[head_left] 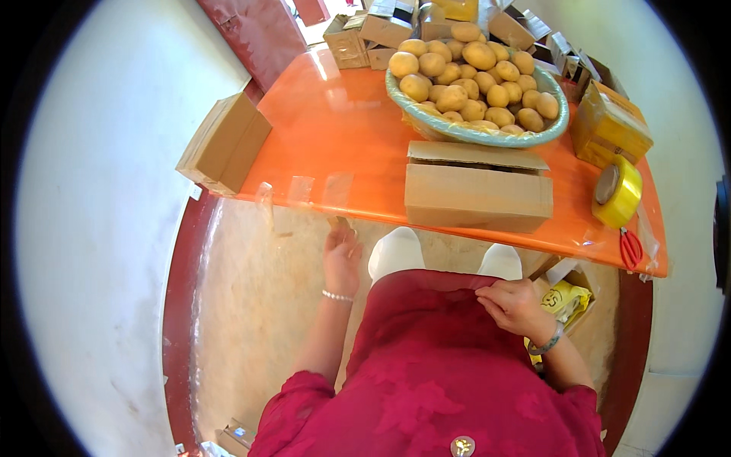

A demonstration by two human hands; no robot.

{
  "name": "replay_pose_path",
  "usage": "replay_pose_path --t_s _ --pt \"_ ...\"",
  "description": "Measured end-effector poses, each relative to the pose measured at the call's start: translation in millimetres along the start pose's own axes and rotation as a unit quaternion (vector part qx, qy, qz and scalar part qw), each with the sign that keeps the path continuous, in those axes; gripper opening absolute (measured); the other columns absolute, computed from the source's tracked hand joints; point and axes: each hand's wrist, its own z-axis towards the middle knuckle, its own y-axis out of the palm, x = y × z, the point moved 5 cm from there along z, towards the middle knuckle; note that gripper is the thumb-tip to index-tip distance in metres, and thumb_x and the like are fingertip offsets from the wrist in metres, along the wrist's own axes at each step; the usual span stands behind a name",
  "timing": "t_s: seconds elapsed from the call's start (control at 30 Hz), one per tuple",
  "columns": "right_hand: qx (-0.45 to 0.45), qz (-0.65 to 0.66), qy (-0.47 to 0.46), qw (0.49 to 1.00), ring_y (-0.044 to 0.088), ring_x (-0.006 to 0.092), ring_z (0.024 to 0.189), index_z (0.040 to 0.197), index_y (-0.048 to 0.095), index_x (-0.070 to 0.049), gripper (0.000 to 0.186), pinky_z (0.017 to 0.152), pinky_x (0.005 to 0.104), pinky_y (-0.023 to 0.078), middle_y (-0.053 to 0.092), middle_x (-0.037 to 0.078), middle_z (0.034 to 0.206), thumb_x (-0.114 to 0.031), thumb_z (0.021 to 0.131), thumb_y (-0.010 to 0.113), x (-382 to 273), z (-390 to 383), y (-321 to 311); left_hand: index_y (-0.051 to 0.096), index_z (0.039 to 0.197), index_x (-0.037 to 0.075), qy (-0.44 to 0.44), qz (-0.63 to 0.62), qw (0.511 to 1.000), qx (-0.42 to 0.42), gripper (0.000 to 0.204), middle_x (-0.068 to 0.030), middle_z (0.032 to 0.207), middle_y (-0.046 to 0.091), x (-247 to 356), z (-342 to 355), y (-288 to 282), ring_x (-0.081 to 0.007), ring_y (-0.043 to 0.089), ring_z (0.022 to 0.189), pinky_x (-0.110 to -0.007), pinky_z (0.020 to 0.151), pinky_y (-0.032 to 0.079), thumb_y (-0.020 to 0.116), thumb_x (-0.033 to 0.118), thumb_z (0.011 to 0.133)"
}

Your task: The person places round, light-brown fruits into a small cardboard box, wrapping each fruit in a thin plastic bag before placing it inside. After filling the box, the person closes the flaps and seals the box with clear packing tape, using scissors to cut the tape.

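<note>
My left hand (343,255) hangs just below the front edge of the orange table (304,145), its fingers loosely bent and apart. A small brown scrap (335,221) shows by its fingertips; whether they touch it I cannot tell. My right hand (514,305) is at my lap, thumb and fingers pinching the hem of my red shirt (426,343). Ahead of both hands, a long brown cardboard box (478,194) lies at the table's front edge, a narrow gap along its top flaps. Behind it stands a pale green basin (502,139), plastic-lined and heaped with potatoes (472,76).
A closed cardboard box (225,145) stands at the table's left edge. At right are a taped box (611,126), a yellow tape roll (618,190) and red-handled scissors (630,248). Tape strips (301,189) cling to the front edge. An open carton (582,297) sits below.
</note>
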Motion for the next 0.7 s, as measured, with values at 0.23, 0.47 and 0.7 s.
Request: replay_pose_path --t_s 0.23,0.47,0.7 --pt "-0.041 0.0 -0.003 0.999 0.057 0.0262 0.054 0.083 0.064 -0.004 0.009 0.047 0.0364 0.045 0.057 0.008 0.064 -0.007 0.076 0.069 -7.2 3.3 15.7 0.058 0.107 0.009 -0.01 -0.224 0.958 -0.179 0.038 -0.0022 0.11 0.062 -25.7 71.1 -6.3 -0.0191 0.053 0.106 -0.045 0.107 0.031 0.051 -0.003 0.072" --pt "-0.056 -0.015 0.025 0.998 0.057 0.0265 0.055 0.082 0.064 -0.004 0.008 0.047 0.0368 0.045 0.056 0.008 0.063 -0.008 0.076 0.068 -4.1 -5.5 17.6 0.061 0.097 0.008 0.04 -0.098 0.978 -0.18 0.019 -0.003 0.099 0.064 -33.3 80.4 -19.2 -0.0188 0.057 0.097 -0.042 0.102 0.037 0.056 0.002 0.08" --pt "-0.059 -0.014 0.008 0.998 0.057 0.0267 0.056 0.083 0.064 -0.003 0.008 0.047 0.0367 0.045 0.057 0.008 0.064 -0.008 0.077 0.067 -5.4 2.2 22.6 0.062 0.092 0.004 0.065 0.029 0.985 -0.159 0.006 -0.0041 0.093 0.065 -10.3 41.6 -52.1 -0.0145 0.059 0.086 -0.038 0.092 0.047 0.058 0.006 0.089"
